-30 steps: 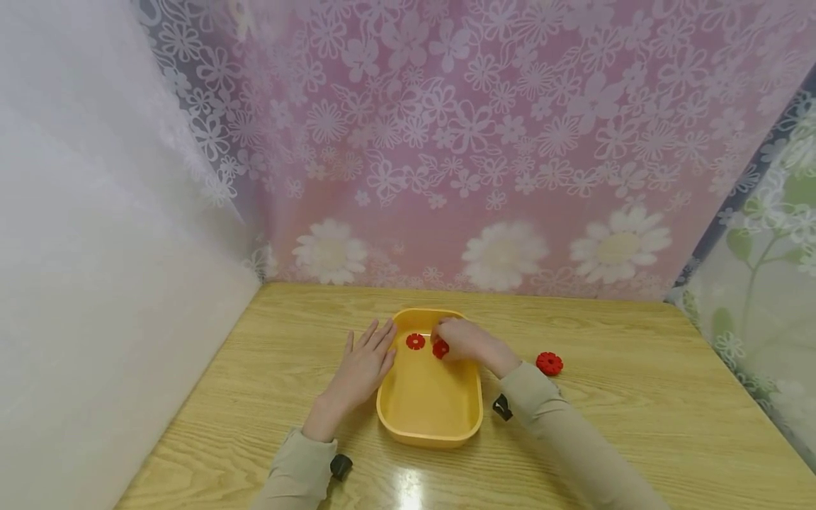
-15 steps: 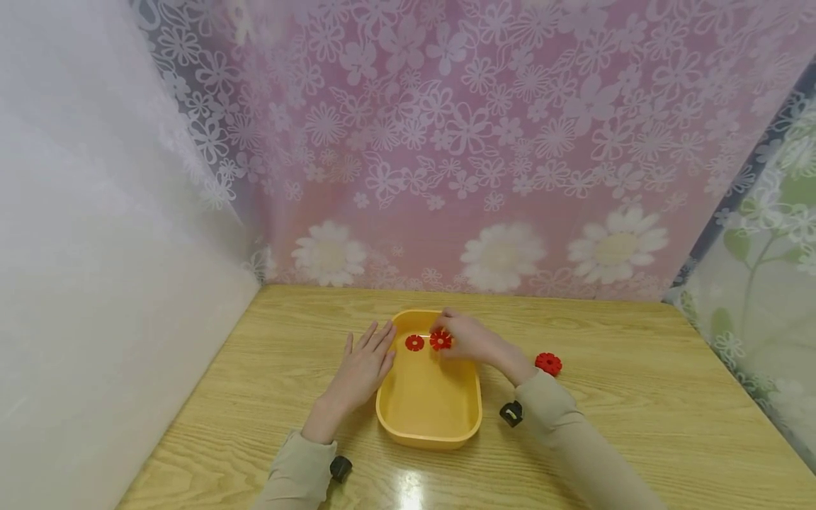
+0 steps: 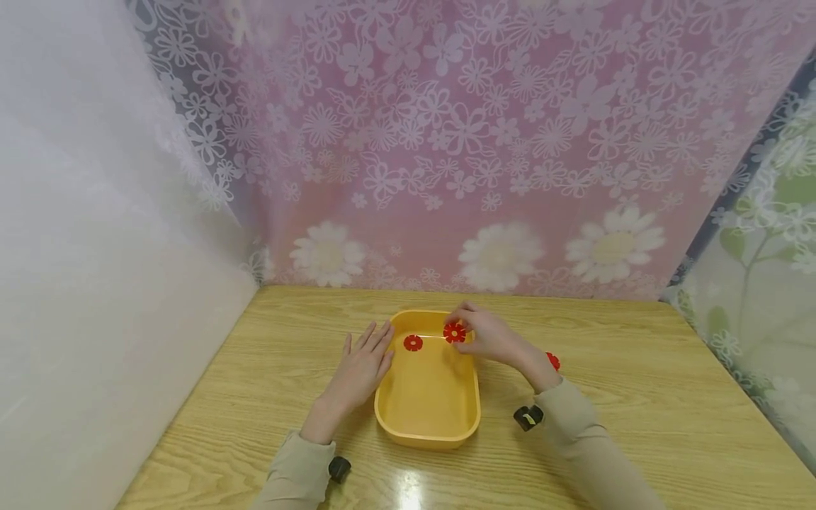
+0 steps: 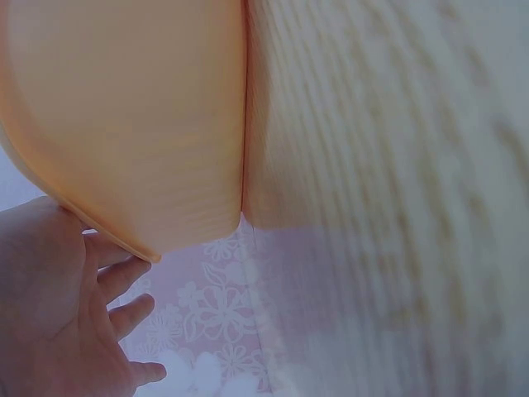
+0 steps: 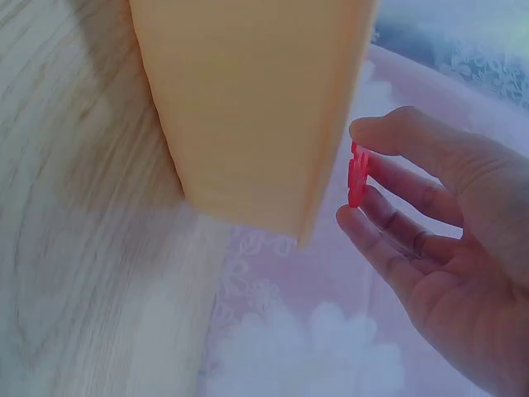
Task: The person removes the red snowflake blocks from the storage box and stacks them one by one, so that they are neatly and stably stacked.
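Observation:
A yellow plastic tray point(image 3: 426, 407) with rounded corners sits between the hands. My right hand point(image 3: 496, 338) pinches a red flower-shaped notched disc point(image 3: 455, 333) between thumb and fingertips over the tray's far right rim. In the right wrist view, that disc point(image 5: 357, 175) is edge-on, beside the tray's upper edge. A second red notched disc point(image 3: 413, 343) lies inside the tray near its far end. My left hand point(image 3: 358, 370) rests at the tray's left rim with its fingers straight and spread; the left wrist view shows the fingers point(image 4: 124, 279) along the rim.
More red notched plastic point(image 3: 553, 361) lies on the wooden table point(image 3: 268, 397) to the right, partly hidden behind the right wrist. A pink flowered curtain point(image 3: 408, 177) hangs at the table's back edge, and a white wall point(image 3: 115, 248) stands left.
My right hand has risen and shifted right toward the tray's right rim, carrying the red disc from inside the tray. The left hand has hardly moved.

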Motion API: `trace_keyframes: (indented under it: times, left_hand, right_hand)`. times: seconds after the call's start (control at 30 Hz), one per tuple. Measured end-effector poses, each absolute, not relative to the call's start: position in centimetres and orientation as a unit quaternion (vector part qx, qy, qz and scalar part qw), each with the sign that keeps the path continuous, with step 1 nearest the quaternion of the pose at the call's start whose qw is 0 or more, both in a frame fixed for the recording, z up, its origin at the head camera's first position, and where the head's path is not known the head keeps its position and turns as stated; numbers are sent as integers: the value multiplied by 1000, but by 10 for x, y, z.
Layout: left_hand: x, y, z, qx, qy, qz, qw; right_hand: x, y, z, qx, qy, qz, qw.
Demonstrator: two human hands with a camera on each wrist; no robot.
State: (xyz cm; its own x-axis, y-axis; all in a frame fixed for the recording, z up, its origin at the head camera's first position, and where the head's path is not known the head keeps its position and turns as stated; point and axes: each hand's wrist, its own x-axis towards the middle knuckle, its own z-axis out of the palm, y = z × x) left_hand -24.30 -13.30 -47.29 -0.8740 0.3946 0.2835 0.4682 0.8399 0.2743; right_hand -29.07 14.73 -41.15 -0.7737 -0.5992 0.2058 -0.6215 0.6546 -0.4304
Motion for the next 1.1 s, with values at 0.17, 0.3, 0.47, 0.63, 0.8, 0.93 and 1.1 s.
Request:
trace_keyframes:
  times: [0.17, 0.3, 0.47, 0.63, 0.8, 0.93, 1.1]
  left_hand:
    - [-242, -133, -472, -226, -953, -168, 111]
    - [-242, -132, -473, -225, -952, -175, 109]
    - [-242, -132, -473, -226, -952, -179, 106]
    - [-243, -133, -473, -229, -951, -181, 105]
    - [-242, -133, -472, -225, -951, -185, 101]
    - [-243, -133, -473, -224, -952, -178, 106]
    - [-243, -132, -473, -227, -953, -171, 108]
  right_hand:
    - [-290, 160, -410, 328, -906, 265, 29]
    - [-290, 173, -410, 320, -906, 275, 33]
    - [-290, 189, -409, 304, -913, 267, 49]
    - [-290, 206, -409, 289, -918, 264, 61]
    - [-287, 225, -409, 258, -929, 260, 51]
    - [-285, 241, -409, 242, -935, 252, 54]
    - [-283, 261, -412, 227, -940, 248, 63]
